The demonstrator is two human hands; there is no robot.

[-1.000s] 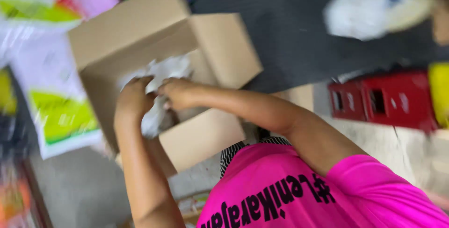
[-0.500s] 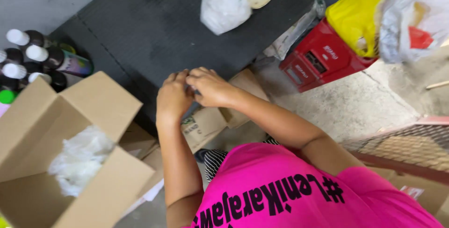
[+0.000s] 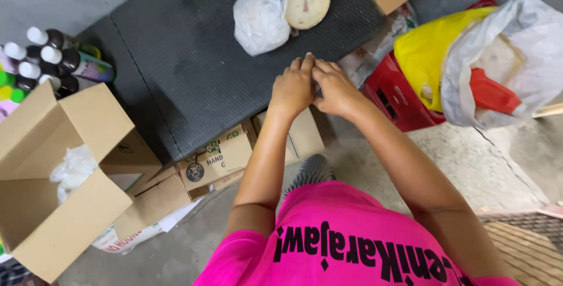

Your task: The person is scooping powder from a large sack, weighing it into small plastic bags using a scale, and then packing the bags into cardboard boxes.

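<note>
Hands, left hand (image 3: 292, 88) against right hand (image 3: 335, 89), fingertips pressed together, any contents hidden.

Bright pink short-sleeved t-shirt (image 3: 352, 245), plain knit, filling bottom centre of the head view. Bold black block lettering printed across the chest, seen upside down from above. Sleeve hems ending high on upper arms, left sleeve edge (image 3: 234, 242) just visible near bottom. Both forearms bare, no watch, no bracelets, no gloves. Left hand (image 3: 293, 87) bare, no rings visible; right hand (image 3: 337, 89) bare too, no rings visible on the side shown. Fingernails short, unpainted as far as can be told. Patch of black-and-white fine-patterned fabric (image 3: 311, 172) below the shirt hem between the arms, garment type unclear.
</note>
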